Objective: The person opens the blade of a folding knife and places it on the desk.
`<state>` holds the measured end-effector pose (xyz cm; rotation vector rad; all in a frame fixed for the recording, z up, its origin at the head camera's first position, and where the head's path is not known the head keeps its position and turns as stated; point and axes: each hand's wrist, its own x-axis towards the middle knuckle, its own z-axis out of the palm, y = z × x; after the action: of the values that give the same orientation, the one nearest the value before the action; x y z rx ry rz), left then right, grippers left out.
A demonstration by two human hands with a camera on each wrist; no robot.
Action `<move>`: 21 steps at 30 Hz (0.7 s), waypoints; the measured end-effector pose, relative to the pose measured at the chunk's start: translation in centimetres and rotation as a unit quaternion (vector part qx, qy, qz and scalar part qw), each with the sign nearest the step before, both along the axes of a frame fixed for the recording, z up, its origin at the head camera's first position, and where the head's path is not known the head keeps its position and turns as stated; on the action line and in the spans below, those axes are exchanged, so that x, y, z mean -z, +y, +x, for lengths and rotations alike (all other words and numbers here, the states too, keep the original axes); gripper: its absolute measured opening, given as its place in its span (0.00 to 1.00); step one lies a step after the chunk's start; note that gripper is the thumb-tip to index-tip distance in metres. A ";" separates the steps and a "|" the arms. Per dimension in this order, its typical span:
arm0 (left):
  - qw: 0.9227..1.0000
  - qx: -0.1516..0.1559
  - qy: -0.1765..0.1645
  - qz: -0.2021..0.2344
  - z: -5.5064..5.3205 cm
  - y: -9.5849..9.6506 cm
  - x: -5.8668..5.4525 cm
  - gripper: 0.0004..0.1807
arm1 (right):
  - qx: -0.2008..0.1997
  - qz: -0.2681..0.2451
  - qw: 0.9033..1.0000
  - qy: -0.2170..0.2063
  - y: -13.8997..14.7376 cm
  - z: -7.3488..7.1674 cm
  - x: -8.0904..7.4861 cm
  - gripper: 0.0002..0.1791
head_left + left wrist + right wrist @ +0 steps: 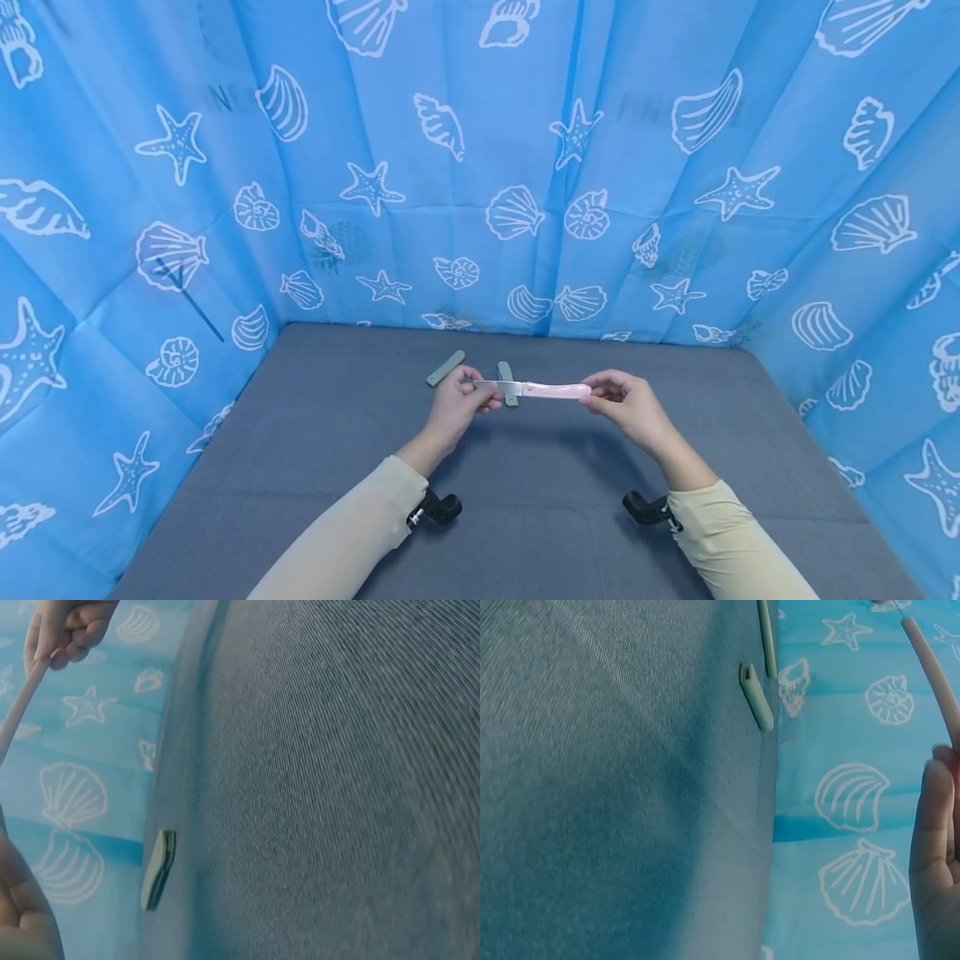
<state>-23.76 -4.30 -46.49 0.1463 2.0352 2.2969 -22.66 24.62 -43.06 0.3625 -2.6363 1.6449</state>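
Observation:
A folding knife with a glossy pink handle [555, 391] is held level above the table, its silver blade [510, 387] swung out in line with the handle. My left hand [454, 404] pinches the blade near its tip, between thumb and fingers. At the other end, the right hand [628, 406] pinches the butt of the handle. Behind the blade lies a green folded knife [505, 370], partly covered by it in the head view. Another green folded knife [446, 367] rests just beyond the left hand. The right wrist view shows a slot along one green handle [756, 697].
A grey cloth-covered table [540, 533] spreads beneath both arms. Blue curtains [480, 167] with white shells and starfish hang around its back and sides. Black wrist mounts [441, 507] hang under the forearms.

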 end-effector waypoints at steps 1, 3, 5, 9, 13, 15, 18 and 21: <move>1.000 0.009 -0.005 -0.006 0.0 -0.1 0.0 0.09 | -0.001 0.000 1.000 -0.003 0.1 0.0 0.0 0.14; 0.999 0.026 -0.017 -0.012 0.0 -0.3 0.1 0.08 | -0.005 0.004 1.000 -0.010 0.4 0.1 -0.1 0.14; 0.999 0.043 -0.025 -0.023 -0.1 -0.5 0.2 0.07 | -0.009 0.007 1.000 -0.020 0.7 0.1 -0.2 0.14; 0.995 0.081 -0.034 -0.046 -0.4 -0.7 0.4 0.06 | -0.020 -0.001 0.999 -0.044 1.2 0.0 -0.1 0.15; 0.991 0.115 -0.029 -0.055 -0.8 -0.8 0.6 0.06 | -0.029 -0.019 0.997 -0.069 1.8 -0.2 0.0 0.16; 0.990 0.124 -0.025 -0.062 -1.0 -0.9 0.7 0.06 | -0.029 -0.024 0.996 -0.076 2.2 -0.3 0.0 0.17; 0.989 0.126 -0.026 -0.078 -1.5 -1.1 0.9 0.06 | -0.024 -0.022 0.996 -0.080 2.8 -0.4 0.1 0.17; 0.987 0.126 -0.027 -0.095 -1.8 -1.3 1.0 0.08 | -0.016 -0.014 0.996 -0.083 3.5 -0.3 0.1 0.18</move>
<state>-25.58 -5.61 -47.46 0.3070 2.0615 1.9293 -22.96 28.12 -43.13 0.2793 -2.7326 1.7953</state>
